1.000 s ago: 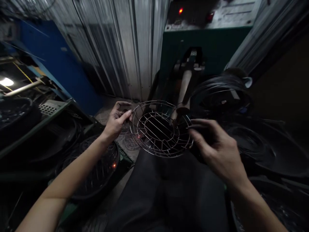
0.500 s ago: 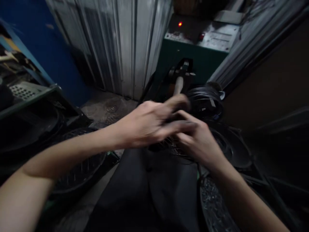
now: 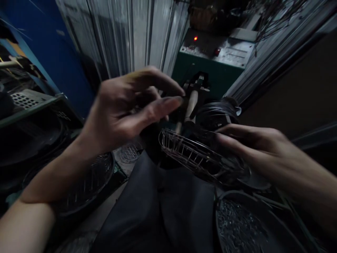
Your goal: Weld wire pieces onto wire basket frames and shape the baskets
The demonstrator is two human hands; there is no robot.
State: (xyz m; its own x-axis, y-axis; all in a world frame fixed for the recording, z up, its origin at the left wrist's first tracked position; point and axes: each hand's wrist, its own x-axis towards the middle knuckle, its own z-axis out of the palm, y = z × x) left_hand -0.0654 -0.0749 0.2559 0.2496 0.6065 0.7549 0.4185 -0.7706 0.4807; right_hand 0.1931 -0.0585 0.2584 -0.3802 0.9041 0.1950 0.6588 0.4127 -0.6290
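My left hand (image 3: pixel 126 105) is raised in front of the machine, thumb and forefinger brought almost together at the tips. Anything between them is too small and dark to make out. On the other side, my right hand (image 3: pixel 252 144) pinches with thumb and forefinger just above the right part of a round wire rack (image 3: pixel 192 151). What it grips, perhaps a thin wire, is lost in the dark. The rack has upright bars between thin rims and sits tilted above my dark apron (image 3: pixel 173 200), below the wooden handle (image 3: pixel 192 103) at the machine.
Ahead stands a green machine (image 3: pixel 216 79) with a lit red lamp (image 3: pixel 195 38). A wire coil (image 3: pixel 218 109) lies beside it. At lower right is a dark basin (image 3: pixel 221 225) of small metal pieces. A round wire grid (image 3: pixel 130 153) lies on the floor; a shelf (image 3: pixel 34 107) stands left.
My hands were together over the wire rack and have moved apart. The left went up and left, the right to the right. More of the rack now shows.
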